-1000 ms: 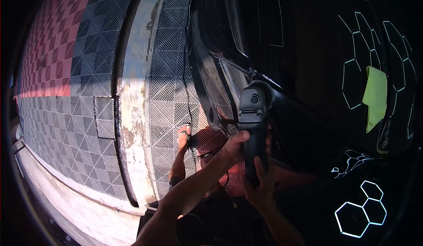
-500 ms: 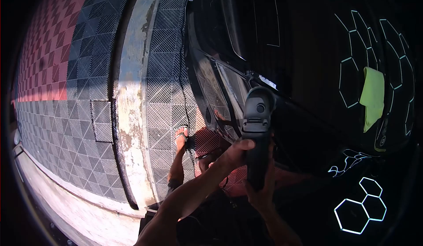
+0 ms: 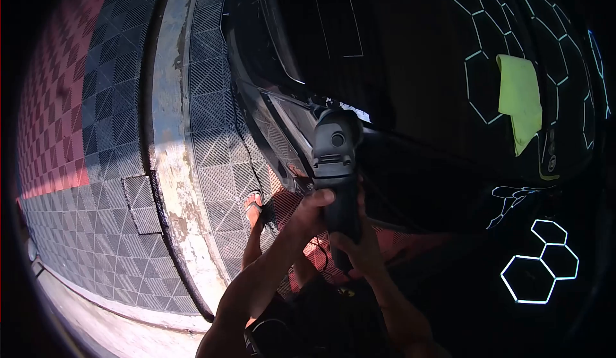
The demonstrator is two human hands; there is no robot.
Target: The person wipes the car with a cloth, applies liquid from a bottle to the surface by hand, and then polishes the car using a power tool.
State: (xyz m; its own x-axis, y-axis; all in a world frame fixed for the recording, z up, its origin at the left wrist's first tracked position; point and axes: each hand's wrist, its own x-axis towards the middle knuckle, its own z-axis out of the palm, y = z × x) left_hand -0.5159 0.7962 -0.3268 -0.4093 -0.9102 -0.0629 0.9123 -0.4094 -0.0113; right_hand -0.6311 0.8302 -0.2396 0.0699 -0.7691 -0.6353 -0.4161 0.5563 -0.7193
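Note:
A black power polisher (image 3: 335,143) is held upright in the view in both hands, its head against or just above the dark car (image 3: 410,95) near the corner of the side window; its pad is hidden. My left hand (image 3: 313,206) grips the left side of the body below the head, thumb lying on top and the other fingers out of sight. Lower down, my right hand (image 3: 357,247) is wrapped round the rear of the handle. A yellow-green cloth (image 3: 521,98) lies on the car's dark panel at the right.
Hexagon light outlines (image 3: 528,280) reflect in the glossy paint. A dark cord (image 3: 242,136) runs along the grey tiled floor (image 3: 215,95) beside the car. My sandalled foot (image 3: 253,205) stands there. A worn concrete strip (image 3: 172,159) crosses the floor, with red tiles (image 3: 54,124) farther left.
The whole view has shifted, so the car, cloth and polisher appear farther left and higher. Both hands keep their hold, and the polisher stays near the same window corner.

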